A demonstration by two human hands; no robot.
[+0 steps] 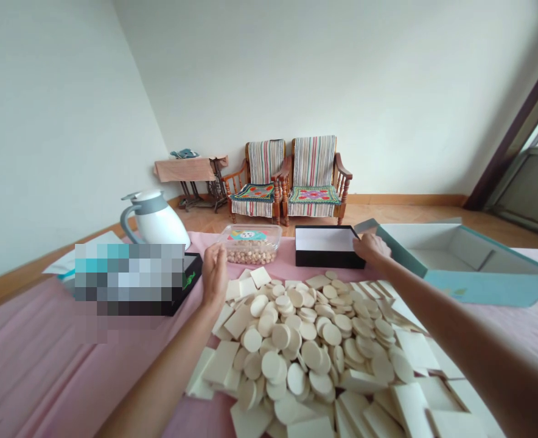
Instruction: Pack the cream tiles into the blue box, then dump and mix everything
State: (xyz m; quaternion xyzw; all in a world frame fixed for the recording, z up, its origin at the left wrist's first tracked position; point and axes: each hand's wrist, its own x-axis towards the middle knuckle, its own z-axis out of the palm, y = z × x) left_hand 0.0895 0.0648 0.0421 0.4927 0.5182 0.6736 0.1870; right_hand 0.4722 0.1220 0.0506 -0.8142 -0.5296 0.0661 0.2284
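Note:
My right hand (371,249) reaches forward and grips the right end of a black box with a white inside (326,245). My left hand (215,274) hovers at the far left edge of a big pile of cream foam pieces (314,347), round discs in the middle and square slabs around them. Its fingers are together and slightly curled, close to a clear plastic tub of small beige balls (252,243); I see nothing held in them. Both forearms stretch across the pink tablecloth (36,365).
A large open teal box with a white inside (461,261) stands at the right. A white and grey jug (156,220) and a black box (187,281) sit at the left beside a blurred patch. Two wooden armchairs (287,179) and a small table (191,170) stand by the far wall.

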